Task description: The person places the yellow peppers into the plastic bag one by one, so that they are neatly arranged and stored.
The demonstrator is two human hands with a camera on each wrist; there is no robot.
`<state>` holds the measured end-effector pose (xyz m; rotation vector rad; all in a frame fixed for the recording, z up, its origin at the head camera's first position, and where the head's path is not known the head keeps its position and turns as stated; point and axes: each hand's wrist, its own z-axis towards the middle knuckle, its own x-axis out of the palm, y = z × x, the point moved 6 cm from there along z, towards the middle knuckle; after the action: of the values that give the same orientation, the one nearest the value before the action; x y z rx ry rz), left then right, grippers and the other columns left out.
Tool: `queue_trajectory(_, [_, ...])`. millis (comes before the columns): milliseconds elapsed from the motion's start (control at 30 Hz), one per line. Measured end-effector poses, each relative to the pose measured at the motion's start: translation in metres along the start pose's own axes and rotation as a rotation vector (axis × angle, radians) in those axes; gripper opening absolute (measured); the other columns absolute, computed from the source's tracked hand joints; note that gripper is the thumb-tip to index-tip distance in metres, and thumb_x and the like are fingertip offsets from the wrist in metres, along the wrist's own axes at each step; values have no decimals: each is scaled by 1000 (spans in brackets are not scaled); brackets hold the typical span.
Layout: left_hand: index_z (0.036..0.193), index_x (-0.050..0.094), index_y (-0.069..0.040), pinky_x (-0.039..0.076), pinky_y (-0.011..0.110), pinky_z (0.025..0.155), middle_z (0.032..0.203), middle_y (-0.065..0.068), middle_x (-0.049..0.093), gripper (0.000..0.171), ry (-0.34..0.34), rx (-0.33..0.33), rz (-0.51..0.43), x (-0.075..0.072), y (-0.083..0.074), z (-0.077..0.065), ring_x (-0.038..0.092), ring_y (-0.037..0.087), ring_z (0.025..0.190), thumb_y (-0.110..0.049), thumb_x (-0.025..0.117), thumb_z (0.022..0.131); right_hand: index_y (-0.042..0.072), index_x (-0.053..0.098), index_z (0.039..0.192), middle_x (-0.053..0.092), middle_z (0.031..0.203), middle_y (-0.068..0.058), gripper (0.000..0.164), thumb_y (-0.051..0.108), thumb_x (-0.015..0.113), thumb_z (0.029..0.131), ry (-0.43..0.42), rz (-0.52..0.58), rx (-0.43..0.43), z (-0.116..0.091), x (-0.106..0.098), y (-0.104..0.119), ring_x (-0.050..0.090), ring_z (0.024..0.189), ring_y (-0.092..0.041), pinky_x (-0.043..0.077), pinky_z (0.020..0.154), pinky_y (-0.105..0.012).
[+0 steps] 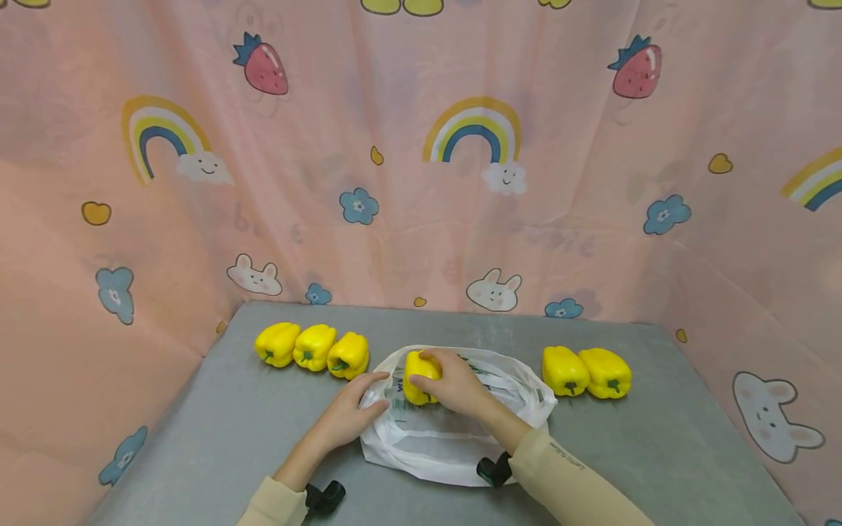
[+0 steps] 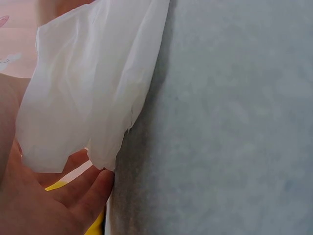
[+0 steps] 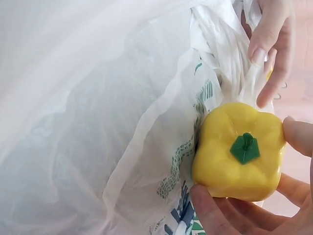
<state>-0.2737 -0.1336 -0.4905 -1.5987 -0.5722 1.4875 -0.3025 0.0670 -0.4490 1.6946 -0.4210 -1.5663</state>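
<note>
My right hand (image 1: 458, 383) grips a yellow bell pepper (image 1: 419, 378) over the mouth of a white plastic bag (image 1: 454, 456). In the right wrist view this bell pepper (image 3: 227, 171) turns its green stem to the camera, with fingertips (image 3: 208, 205) along one side and the thumb on another. At the bag's left rim, my left hand (image 1: 342, 416) holds the plastic between thumb and fingers. White plastic (image 2: 98, 83) covers part of that hand (image 2: 73, 200) in the left wrist view. The bag lies spread on the table, with printing inside.
Three yellow bell peppers (image 1: 314, 348) stand in a row on the grey table (image 1: 197, 446), left of the bag. Two more bell peppers (image 1: 608, 373) sit together on its right. A pink patterned curtain (image 1: 408, 248) hangs behind the table and at both sides.
</note>
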Motion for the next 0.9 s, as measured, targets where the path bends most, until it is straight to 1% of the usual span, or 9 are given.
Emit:
queue_trajectory(200, [145, 55, -18, 31, 63, 114, 151, 11, 49, 49, 4, 5, 5, 1, -1, 0, 42, 35, 141, -24, 68, 98, 5, 58, 139, 57, 141, -14, 58, 40, 70, 95, 7, -4, 4, 2, 3, -1, 55, 123, -32, 48, 103, -54])
queue_trajectory(400, [144, 56, -17, 31, 65, 113, 150, 13, 50, 49, 2, 25, 11, 1, -3, 0, 43, 38, 140, -26, 68, 98, 5, 57, 141, 57, 141, -14, 57, 39, 69, 96, 17, 4, 11, 3, 3, 1, 55, 125, -33, 47, 104, -54])
queue_trajectory(567, [144, 56, -15, 32, 65, 112, 149, 14, 51, 49, 4, 37, 18, 2, -5, 0, 43, 39, 140, -26, 68, 98, 4, 56, 142, 57, 140, -16, 57, 35, 70, 96, 24, 54, 12, 4, 3, 1, 58, 123, -34, 49, 103, -51])
queue_trajectory(700, [144, 56, -15, 32, 64, 113, 149, 14, 50, 48, 5, 33, 10, 2, -5, 1, 43, 39, 140, -25, 68, 98, 3, 55, 143, 57, 140, -16, 57, 32, 71, 96, 36, 74, 22, 4, 2, -2, 59, 119, -33, 52, 100, -49])
queue_trajectory(800, [145, 55, -16, 31, 64, 113, 150, 14, 50, 49, 5, 20, 13, 2, -3, 0, 42, 38, 141, -25, 68, 98, 5, 54, 144, 58, 140, -15, 58, 33, 71, 96, 40, 67, 38, 3, 0, -5, 60, 116, -32, 53, 98, -48])
queue_trajectory(900, [145, 55, -17, 31, 64, 114, 151, 13, 50, 49, 3, 10, 19, 1, 0, 1, 42, 38, 141, -26, 68, 98, 5, 54, 144, 58, 138, -15, 58, 33, 71, 96, 41, 51, 32, 1, -3, -4, 61, 114, -32, 54, 96, -48])
